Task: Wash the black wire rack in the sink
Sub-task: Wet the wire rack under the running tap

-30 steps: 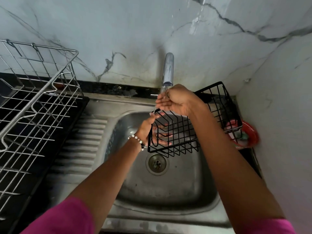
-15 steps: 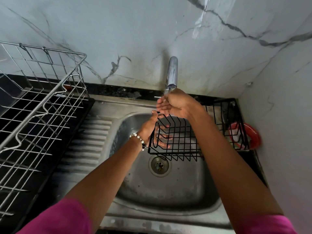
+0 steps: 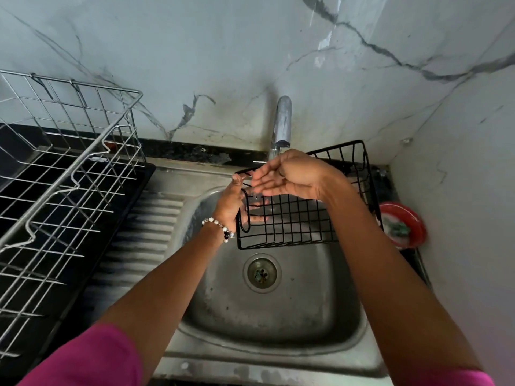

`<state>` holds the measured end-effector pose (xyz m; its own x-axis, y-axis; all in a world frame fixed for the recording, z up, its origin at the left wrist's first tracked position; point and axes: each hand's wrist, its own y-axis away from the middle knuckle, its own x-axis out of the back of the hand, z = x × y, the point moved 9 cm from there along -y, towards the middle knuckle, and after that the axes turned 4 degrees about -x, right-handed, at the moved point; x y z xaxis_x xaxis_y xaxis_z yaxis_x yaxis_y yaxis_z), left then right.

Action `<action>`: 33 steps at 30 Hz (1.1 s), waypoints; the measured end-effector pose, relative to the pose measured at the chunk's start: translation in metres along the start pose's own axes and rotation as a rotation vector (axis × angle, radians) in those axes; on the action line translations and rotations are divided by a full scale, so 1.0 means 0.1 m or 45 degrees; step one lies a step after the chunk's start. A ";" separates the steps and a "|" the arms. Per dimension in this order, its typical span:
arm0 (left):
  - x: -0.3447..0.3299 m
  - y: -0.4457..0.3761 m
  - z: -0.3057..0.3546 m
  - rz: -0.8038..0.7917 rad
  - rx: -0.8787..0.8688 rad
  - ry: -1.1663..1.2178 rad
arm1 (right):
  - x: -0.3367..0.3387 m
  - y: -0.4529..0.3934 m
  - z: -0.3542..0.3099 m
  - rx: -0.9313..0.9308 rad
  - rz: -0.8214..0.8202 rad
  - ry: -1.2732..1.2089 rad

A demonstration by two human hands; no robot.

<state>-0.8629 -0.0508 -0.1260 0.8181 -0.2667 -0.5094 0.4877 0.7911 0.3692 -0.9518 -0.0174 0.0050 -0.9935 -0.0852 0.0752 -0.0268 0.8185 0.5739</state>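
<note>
Left hand (image 3: 230, 206) grips gridded black wire rack (image 3: 292, 221) over steel sink (image 3: 278, 316).

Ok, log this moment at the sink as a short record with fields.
rack: black wire rack, held tilted over the sink
left hand: left hand grips the rack's left end
right hand: right hand open, fingers straight, under the tap
water: a thin stream seems to run, faint
drain: drain uncovered
left of sink: steel dish rack
right of sink: red dish
</note>
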 end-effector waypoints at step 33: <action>0.24 0.31 0.78 0.563 -0.396 -0.304 | 0.02 -0.34 0.22 0.017 0.212 -0.660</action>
<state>-0.8043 -0.0755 -0.0661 0.9869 0.0370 -0.1570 0.0023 0.9700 0.2430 -0.9552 -0.0328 -0.0329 -0.9086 0.3347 -0.2496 0.1376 0.8045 0.5778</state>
